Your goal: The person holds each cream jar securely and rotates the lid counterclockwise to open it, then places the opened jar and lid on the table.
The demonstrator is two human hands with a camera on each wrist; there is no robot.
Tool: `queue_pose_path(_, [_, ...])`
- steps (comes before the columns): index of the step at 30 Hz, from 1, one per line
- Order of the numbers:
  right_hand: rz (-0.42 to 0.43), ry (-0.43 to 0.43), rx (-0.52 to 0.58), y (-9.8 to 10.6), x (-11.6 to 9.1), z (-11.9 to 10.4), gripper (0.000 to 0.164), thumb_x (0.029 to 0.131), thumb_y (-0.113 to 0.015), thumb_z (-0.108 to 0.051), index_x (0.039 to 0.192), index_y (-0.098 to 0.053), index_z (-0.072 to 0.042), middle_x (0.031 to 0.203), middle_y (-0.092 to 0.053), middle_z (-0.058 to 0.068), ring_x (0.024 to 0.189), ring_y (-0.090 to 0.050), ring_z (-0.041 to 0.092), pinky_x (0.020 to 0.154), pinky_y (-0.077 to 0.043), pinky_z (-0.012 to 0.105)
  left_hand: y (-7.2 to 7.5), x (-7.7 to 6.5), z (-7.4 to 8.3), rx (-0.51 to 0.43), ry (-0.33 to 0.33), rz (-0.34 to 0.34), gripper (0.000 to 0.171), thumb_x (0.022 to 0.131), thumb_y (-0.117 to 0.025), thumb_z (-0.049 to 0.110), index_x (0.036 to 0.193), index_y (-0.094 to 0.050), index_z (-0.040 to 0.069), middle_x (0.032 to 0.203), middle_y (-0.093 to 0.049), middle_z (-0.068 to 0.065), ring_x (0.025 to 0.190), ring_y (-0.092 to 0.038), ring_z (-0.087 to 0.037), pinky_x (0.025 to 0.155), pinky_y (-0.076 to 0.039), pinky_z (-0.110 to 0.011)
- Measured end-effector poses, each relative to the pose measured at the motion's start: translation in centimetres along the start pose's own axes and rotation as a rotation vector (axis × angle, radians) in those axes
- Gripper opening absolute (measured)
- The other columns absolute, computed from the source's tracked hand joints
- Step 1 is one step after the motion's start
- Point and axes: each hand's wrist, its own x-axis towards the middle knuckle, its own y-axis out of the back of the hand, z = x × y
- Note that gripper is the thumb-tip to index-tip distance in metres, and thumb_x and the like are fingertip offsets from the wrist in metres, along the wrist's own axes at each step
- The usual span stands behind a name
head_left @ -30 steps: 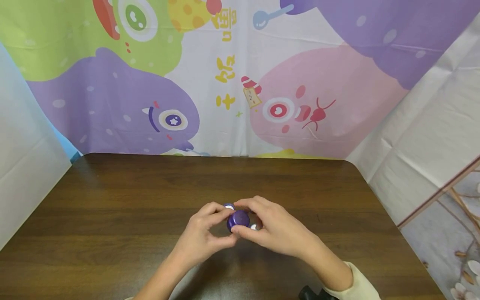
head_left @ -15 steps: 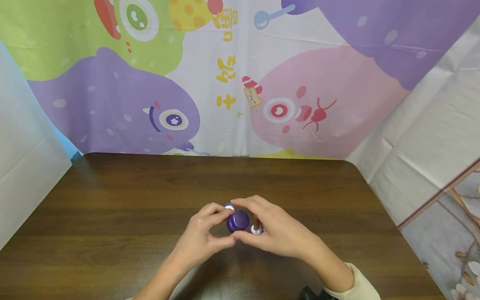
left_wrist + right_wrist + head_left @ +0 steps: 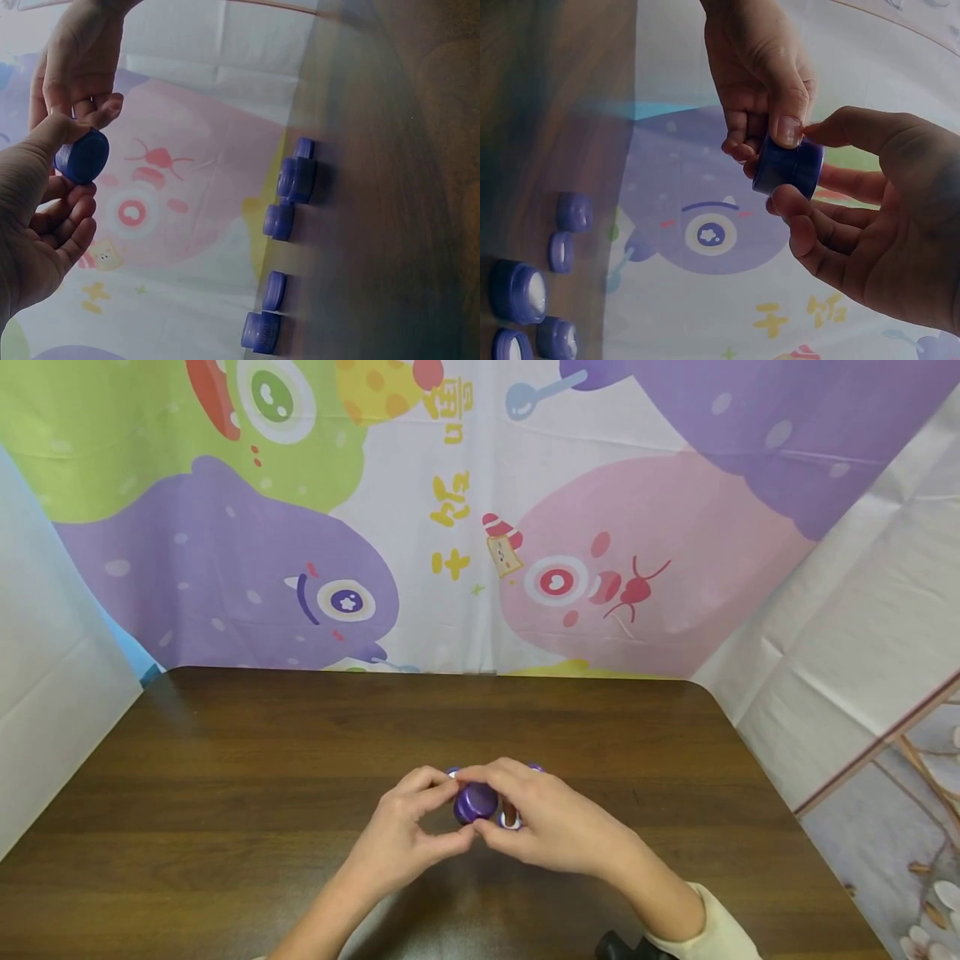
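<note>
Above the table, a small purple jar (image 3: 476, 802) is held between the two hands, its purple top facing up in the head view. My left hand (image 3: 412, 818) pinches it from the left, thumb and fingers on its side. From the right, my right hand (image 3: 547, 814) grips round the upper part, with the thumb at the near side and the index finger at the far side. In the right wrist view the jar (image 3: 791, 165) shows a seam between lid and body, the left thumb (image 3: 789, 129) pressing on it. The contents are hidden.
Several purple jars and lids stand on the wooden table (image 3: 262, 760) beyond and below the hands, such as an uncapped jar (image 3: 525, 291) with white inside and a ring-like lid (image 3: 274, 291). A cartoon-printed curtain (image 3: 450, 610) hangs behind. A black device (image 3: 630, 947) is at the right wrist.
My right thumb and index finger have shifted leftward round the jar's rim, while my left hand and the jar stay almost in place. More of the small jars behind the right hand now show.
</note>
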Motion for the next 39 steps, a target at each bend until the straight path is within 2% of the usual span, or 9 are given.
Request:
queue_pose_path(4, [0.019,-0.078,0.038,0.14,-0.04,-0.16,0.054,0.085,-0.066,-0.038,0.131,-0.050,-0.015,0.114,-0.058,-0.005,0.082,-0.053,0.004,0.069,-0.049,0.016,0.07,0.08,0.11,0.012,0.018,-0.003,0.041,0.069,-0.080,0.012,0.107,-0.069,0.001,0.096,-0.061,0.004,0.091,-0.058,-0.011,0.079,-0.052,-0.023])
queue_pose_path(7, [0.043,-0.108,0.061,0.16,0.02,-0.19,0.046,0.086,-0.065,-0.040,0.122,-0.057,-0.014,0.104,-0.060,-0.007,0.078,-0.053,0.003,0.066,-0.049,0.016,0.01,0.16,0.08,0.011,-0.001,0.008,0.040,0.070,-0.080,0.011,0.107,-0.069,0.001,0.096,-0.061,0.004,0.089,-0.058,-0.011,0.077,-0.053,-0.023])
queue_pose_path(11, [0.043,-0.068,0.023,0.19,0.08,-0.13,0.032,0.087,-0.066,-0.028,0.116,-0.061,-0.014,0.096,-0.059,-0.005,0.076,-0.053,0.002,0.064,-0.049,0.015,-0.06,0.12,0.10,0.013,-0.009,0.003,0.041,0.071,-0.079,0.011,0.110,-0.068,0.002,0.095,-0.060,0.004,0.089,-0.057,-0.009,0.076,-0.052,-0.022])
queue_pose_path(15, [0.020,-0.019,-0.014,0.36,0.02,-0.06,0.039,0.085,-0.064,-0.018,0.123,-0.056,-0.015,0.102,-0.058,-0.004,0.077,-0.052,0.002,0.066,-0.048,0.014,0.02,0.08,0.17,0.028,0.005,-0.013,0.041,0.074,-0.078,0.014,0.112,-0.067,0.003,0.094,-0.060,0.005,0.089,-0.057,-0.011,0.076,-0.052,-0.023])
queue_pose_path(19, [0.025,-0.039,-0.002,0.34,0.03,-0.09,0.046,0.087,-0.065,-0.028,0.129,-0.052,-0.014,0.112,-0.058,-0.003,0.082,-0.054,0.003,0.070,-0.049,0.015,0.13,0.14,0.24,0.036,0.021,-0.025,0.040,0.073,-0.079,0.015,0.109,-0.068,0.001,0.096,-0.060,0.004,0.090,-0.057,-0.012,0.078,-0.052,-0.023])
queue_pose_path(23, [0.050,-0.083,0.012,0.27,0.14,-0.12,0.041,0.087,-0.065,-0.038,0.119,-0.059,-0.013,0.104,-0.061,-0.005,0.082,-0.055,0.003,0.069,-0.050,0.017,0.08,0.16,0.23,0.031,0.010,-0.019,0.041,0.072,-0.080,0.014,0.108,-0.068,0.001,0.097,-0.060,0.004,0.091,-0.057,-0.011,0.079,-0.052,-0.022])
queue_pose_path(26, [0.033,-0.072,-0.002,0.34,0.13,-0.06,0.032,0.087,-0.065,-0.033,0.113,-0.062,-0.015,0.096,-0.060,-0.006,0.077,-0.054,0.002,0.065,-0.049,0.016,-0.02,0.12,0.15,0.023,-0.004,-0.013,0.041,0.072,-0.080,0.014,0.109,-0.068,0.001,0.096,-0.060,0.005,0.090,-0.056,-0.009,0.078,-0.053,-0.021])
queue_pose_path(32, [-0.035,-0.008,0.013,0.46,-0.01,0.16,0.037,0.088,-0.062,-0.020,0.124,-0.057,-0.014,0.110,-0.059,-0.003,0.079,-0.056,0.004,0.068,-0.050,0.014,-0.06,0.02,0.06,0.024,-0.006,-0.021,0.041,0.072,-0.079,0.016,0.109,-0.068,0.003,0.095,-0.060,0.006,0.090,-0.056,-0.007,0.078,-0.053,-0.022])
queue_pose_path(39, [0.030,-0.082,0.023,0.48,0.02,0.04,0.039,0.087,-0.064,-0.039,0.117,-0.059,-0.014,0.103,-0.061,-0.006,0.082,-0.056,0.003,0.067,-0.050,0.017,-0.10,0.18,0.10,0.019,-0.011,-0.012,0.039,0.071,-0.080,0.014,0.107,-0.069,0.001,0.096,-0.060,0.004,0.090,-0.057,-0.011,0.078,-0.053,-0.023])
